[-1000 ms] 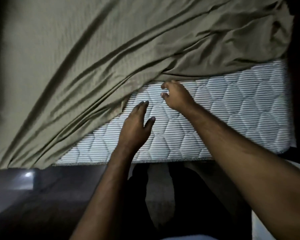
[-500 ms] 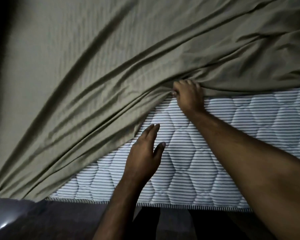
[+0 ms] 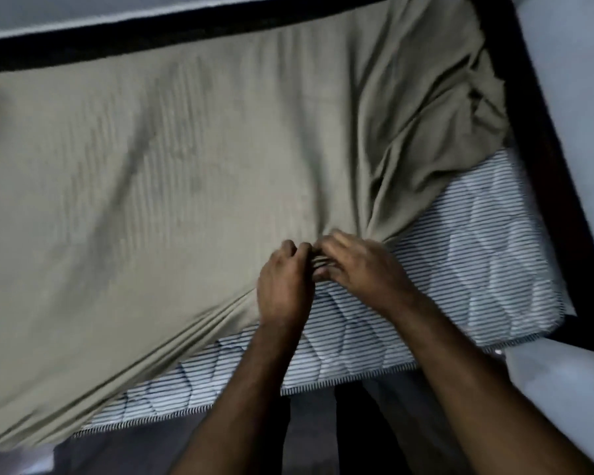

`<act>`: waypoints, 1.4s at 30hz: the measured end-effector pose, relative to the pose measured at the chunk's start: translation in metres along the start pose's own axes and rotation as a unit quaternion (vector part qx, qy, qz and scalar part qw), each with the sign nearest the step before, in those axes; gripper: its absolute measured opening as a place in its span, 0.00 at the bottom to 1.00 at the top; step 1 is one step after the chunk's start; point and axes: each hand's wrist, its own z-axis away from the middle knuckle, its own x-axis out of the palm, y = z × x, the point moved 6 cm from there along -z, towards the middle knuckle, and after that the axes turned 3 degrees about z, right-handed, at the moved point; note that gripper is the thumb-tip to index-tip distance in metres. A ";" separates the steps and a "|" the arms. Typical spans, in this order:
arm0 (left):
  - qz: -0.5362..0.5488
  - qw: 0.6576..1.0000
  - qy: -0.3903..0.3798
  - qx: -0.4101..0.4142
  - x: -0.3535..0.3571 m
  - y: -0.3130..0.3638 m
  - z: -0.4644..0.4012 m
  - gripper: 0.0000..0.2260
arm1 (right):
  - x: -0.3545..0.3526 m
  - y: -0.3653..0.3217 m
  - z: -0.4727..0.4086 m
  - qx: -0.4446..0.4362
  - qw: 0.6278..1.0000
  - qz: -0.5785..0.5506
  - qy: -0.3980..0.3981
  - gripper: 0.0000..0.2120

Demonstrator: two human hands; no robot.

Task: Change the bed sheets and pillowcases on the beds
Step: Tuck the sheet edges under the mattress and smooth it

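Note:
An olive-green bed sheet (image 3: 192,173) covers most of a mattress (image 3: 467,255) with a white, dark-striped quilted top. The mattress is bare at its near right corner and along the near edge. My left hand (image 3: 283,282) and my right hand (image 3: 360,265) meet at the sheet's near edge, side by side. Both grip a bunched fold of the sheet between their fingers. Creases fan out from that bunch toward the far right corner and toward the near left. The picture is blurred by motion.
A dark bed frame (image 3: 528,97) runs along the far side and the right side of the mattress. Pale floor (image 3: 570,84) lies beyond it on the right. My legs and the dim floor (image 3: 309,433) are below the near mattress edge.
My left hand, open over the bare mattress before, has joined the right one and now grips the sheet edge. The view has tilted up and back, showing the far frame.

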 end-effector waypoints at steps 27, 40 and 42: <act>0.130 0.974 -0.167 0.081 0.027 0.146 0.062 0.23 | -0.021 0.083 0.130 0.380 0.390 -0.744 0.387 0.22; -0.043 0.924 -0.366 0.102 0.133 0.345 0.115 0.22 | -0.032 0.068 0.341 0.278 0.235 -0.752 0.550 0.45; -0.047 0.903 -0.419 0.082 0.144 0.362 0.135 0.12 | -0.047 0.067 0.359 0.272 0.224 -0.762 0.544 0.43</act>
